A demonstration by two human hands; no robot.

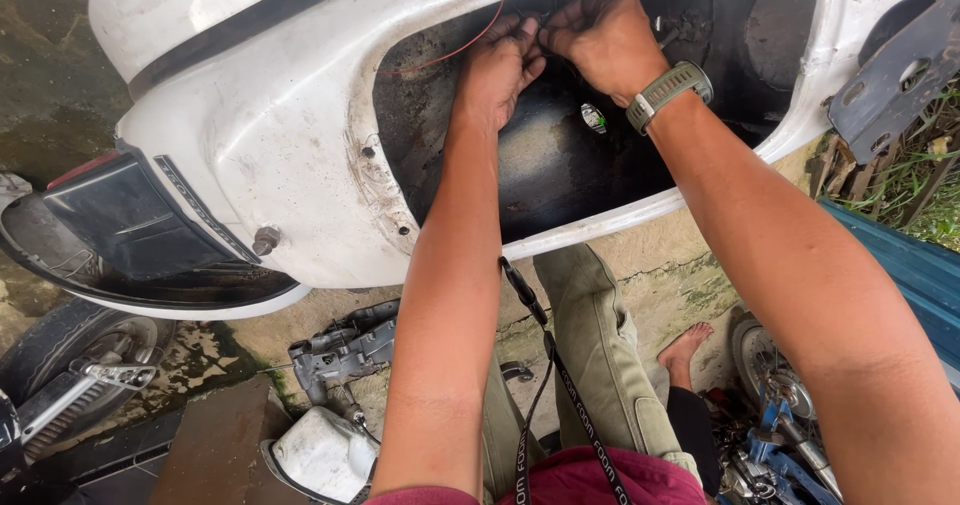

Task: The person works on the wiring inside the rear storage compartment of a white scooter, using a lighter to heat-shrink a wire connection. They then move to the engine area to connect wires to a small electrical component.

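Damp, stained concrete floor (640, 295) lies under a white scooter body (290, 135), which fills the far half of the view with its dark tail light (130, 220) at the left. Both hands work inside the scooter's open, grimy seat compartment (560, 165). The left hand (497, 70) and the right hand (600, 40) meet at the far edge of that opening, fingertips pinched narrow together on something small and dark; a thin red wire (450, 53) curves in from the left to that same spot, so it looks as if both hands hold the wire's end or a small fitting on it, though the piece itself is too small to tell. A green wristwatch (668, 93) sits on the right wrist. Near the person's knees lie loose engine parts (345, 350) on the floor, a tyre (70, 340) at the near left and a blue frame (780, 445) at the near right, beside a bare foot (685, 350). The likely trouble is the thin wire: a hard tug could snap it or pull it loose, and a small piece slipping from the fingertips would drop into the dark compartment and be hard to find. The rusty edge of the opening could also scrape a forearm.
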